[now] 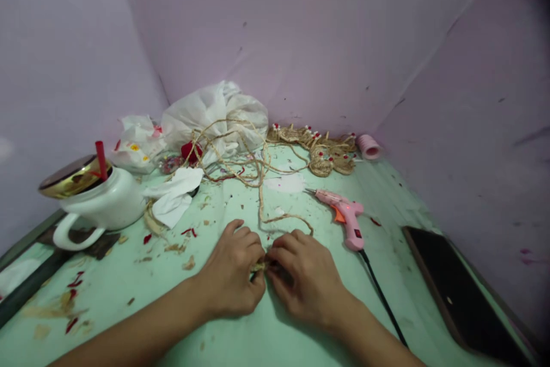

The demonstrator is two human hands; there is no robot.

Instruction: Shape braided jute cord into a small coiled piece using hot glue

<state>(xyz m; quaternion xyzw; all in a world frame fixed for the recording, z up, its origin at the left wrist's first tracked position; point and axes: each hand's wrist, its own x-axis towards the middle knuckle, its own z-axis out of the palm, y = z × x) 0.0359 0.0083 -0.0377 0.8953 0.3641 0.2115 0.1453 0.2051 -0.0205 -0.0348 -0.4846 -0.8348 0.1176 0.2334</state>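
Observation:
My left hand (234, 269) and my right hand (305, 275) meet over the middle of the green tabletop (232, 338). Between their fingertips is a small piece of braided straw-coloured cord (258, 267), mostly covered by the fingers. Both hands are closed in a pinch on it. A long loose length of the cord (260, 201) runs from behind my right hand up to a tangle of loops at the back. To the right of my hands lies a pink glue gun (344, 212) with an orange trigger, its nozzle pointing left.
Coiled cord pieces with red and white beads (322, 161) lie by the wall beside a pink spool (368, 147). A white plastic bag (210, 109), white paper (174, 198) and a white mug (107, 201) with a gold lid stand left. A dark phone (459, 287) lies right.

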